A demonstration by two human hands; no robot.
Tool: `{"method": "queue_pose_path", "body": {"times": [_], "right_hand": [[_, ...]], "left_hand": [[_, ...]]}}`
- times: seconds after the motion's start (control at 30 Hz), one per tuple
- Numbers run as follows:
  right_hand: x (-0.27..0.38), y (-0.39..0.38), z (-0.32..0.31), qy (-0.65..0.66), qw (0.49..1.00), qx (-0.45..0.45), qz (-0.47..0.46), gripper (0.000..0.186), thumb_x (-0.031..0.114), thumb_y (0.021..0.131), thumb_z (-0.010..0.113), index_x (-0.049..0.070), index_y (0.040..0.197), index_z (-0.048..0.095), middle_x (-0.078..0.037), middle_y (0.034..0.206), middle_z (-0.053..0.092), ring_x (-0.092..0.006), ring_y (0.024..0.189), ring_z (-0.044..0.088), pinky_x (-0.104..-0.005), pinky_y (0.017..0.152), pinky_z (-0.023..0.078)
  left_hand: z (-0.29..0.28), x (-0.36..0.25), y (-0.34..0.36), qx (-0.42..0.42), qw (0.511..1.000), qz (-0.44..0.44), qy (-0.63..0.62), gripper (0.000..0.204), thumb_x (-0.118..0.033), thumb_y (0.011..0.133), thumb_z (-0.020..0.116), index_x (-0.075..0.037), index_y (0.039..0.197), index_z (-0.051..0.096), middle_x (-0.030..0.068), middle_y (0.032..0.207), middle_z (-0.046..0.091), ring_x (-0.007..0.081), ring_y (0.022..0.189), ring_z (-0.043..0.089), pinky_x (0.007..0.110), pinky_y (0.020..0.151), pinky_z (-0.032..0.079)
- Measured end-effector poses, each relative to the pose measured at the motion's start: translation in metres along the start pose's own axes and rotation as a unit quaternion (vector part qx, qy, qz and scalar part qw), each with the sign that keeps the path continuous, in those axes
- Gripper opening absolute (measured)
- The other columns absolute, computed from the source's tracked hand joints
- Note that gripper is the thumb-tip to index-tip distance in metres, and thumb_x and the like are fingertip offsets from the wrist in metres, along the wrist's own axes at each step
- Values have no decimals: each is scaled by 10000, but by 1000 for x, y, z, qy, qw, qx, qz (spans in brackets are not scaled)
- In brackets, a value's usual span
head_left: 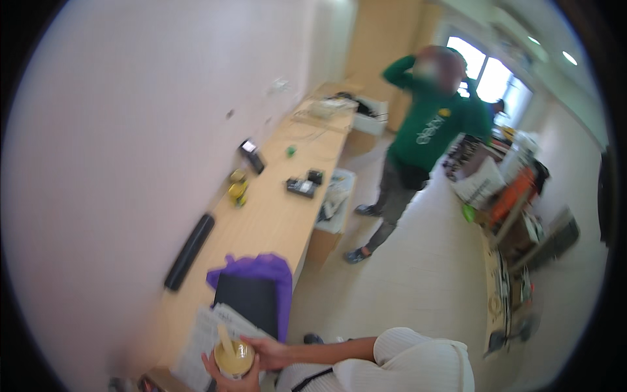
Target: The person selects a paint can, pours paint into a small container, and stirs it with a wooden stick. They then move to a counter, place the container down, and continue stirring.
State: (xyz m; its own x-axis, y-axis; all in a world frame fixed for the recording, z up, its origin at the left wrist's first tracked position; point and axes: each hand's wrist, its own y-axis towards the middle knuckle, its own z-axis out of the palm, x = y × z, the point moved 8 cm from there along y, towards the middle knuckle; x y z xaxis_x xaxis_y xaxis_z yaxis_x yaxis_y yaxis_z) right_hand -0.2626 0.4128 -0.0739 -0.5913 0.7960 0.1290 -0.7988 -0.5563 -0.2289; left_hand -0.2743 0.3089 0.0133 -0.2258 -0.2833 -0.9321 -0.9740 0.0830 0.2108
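A small round tub (234,360) with pale yellow contents is held low, near the bottom of the view. A flat pale stick (226,340) stands tilted in it, its upper end past the far rim. My left hand (228,380) wraps around the tub from the near side, fingers on its left wall. From the right, my right hand (269,353) grips the tub's side; some of its fingers are hidden. Newspaper sheets (199,343) lie on the wooden table just beyond the tub, next to a dark flat panel (247,302) on a purple cloth bag (284,281).
Along the wall, the long table (268,215) carries a black cylinder (189,251), yellow objects (238,188), a black device (251,155) and a black box (300,187). A person in a green sweatshirt (428,130) stands right of it, hands at the head. Bags and boards (509,196) crowd the right wall.
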Motion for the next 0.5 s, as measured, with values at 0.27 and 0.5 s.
{"method": "queue_pose_path", "body": {"times": [0.27,0.5], "right_hand": [[13,-55,25,-33,997,64,-22,707,601,1127,351,91,1610,429,-187,1571,535,-389,1369,583,-564,1121,493],[29,-77,11,-96,994,29,-42,677,594,1130,299,126,1606,416,-345,1401,592,-416,1065,694,-487,924,590]], "left_hand": [[-10,-81,-35,7,987,93,130,1222,-378,639,1052,-31,1602,384,244,1628,426,378,1502,429,494,1187,401],[-175,-12,-42,-302,919,-17,254,861,-285,819,910,-14,1528,504,254,1515,501,398,1368,538,518,1085,461]]}}
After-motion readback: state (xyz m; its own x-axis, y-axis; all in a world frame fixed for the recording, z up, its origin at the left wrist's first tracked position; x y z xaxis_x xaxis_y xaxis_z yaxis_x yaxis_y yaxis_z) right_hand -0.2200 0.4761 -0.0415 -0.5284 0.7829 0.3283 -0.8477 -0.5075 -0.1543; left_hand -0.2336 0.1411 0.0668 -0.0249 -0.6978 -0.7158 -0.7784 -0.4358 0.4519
